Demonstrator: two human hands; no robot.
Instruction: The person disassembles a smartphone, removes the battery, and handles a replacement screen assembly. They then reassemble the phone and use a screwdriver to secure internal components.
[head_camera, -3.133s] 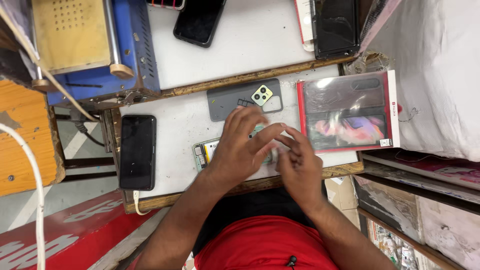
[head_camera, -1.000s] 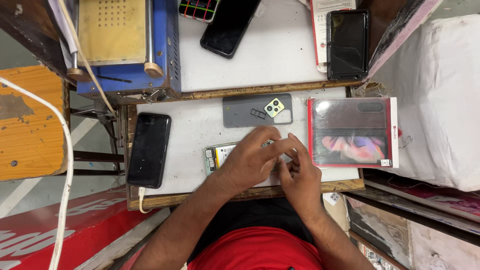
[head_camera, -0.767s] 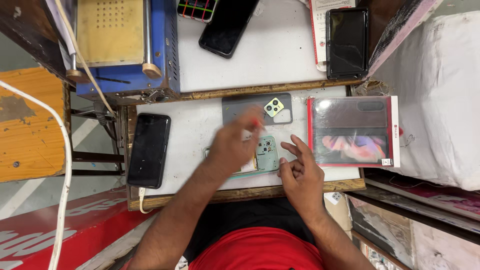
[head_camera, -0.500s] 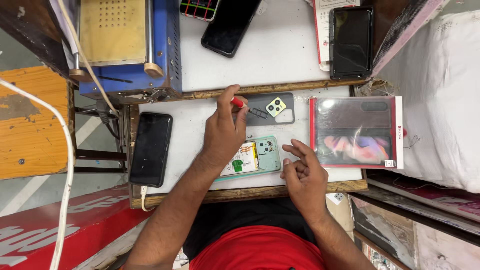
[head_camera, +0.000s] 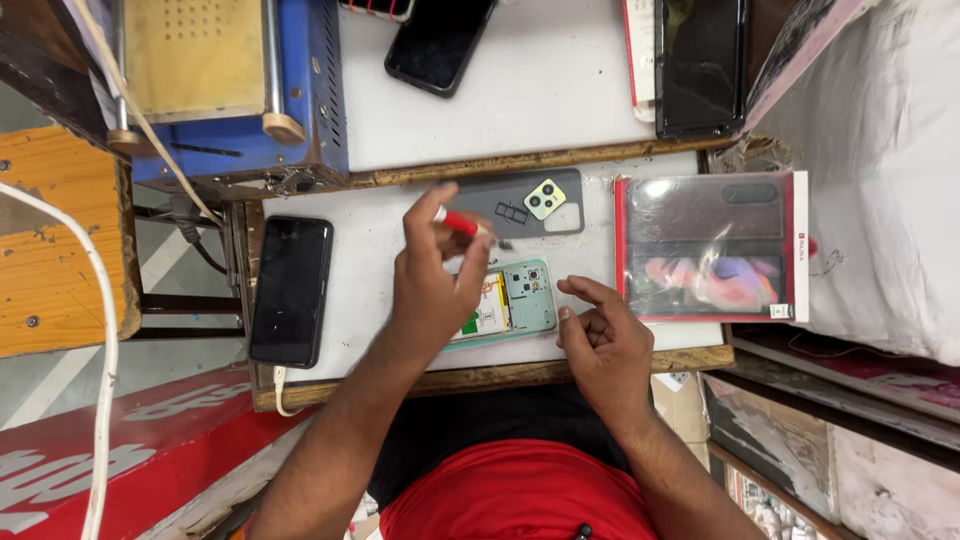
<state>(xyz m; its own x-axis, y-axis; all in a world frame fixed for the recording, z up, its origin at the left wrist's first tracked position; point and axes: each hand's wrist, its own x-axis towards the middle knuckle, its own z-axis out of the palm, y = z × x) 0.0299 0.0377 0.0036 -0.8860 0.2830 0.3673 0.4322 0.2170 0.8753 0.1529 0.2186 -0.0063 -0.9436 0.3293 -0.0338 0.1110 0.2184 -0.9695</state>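
White counter (head_camera: 370, 225) crowded with phones: the left hand (head_camera: 430, 285) pinches a red-handled screwdriver (head_camera: 462, 224) above the opened phone (head_camera: 510, 305); the right hand (head_camera: 605, 350), loosely curled and empty, rests just beside it. A slip could gouge exposed parts.

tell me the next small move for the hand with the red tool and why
Probably bring the red tool in the left hand down to the opened phone: its tip hangs above the grey back cover, and the right hand waits beside the phone.
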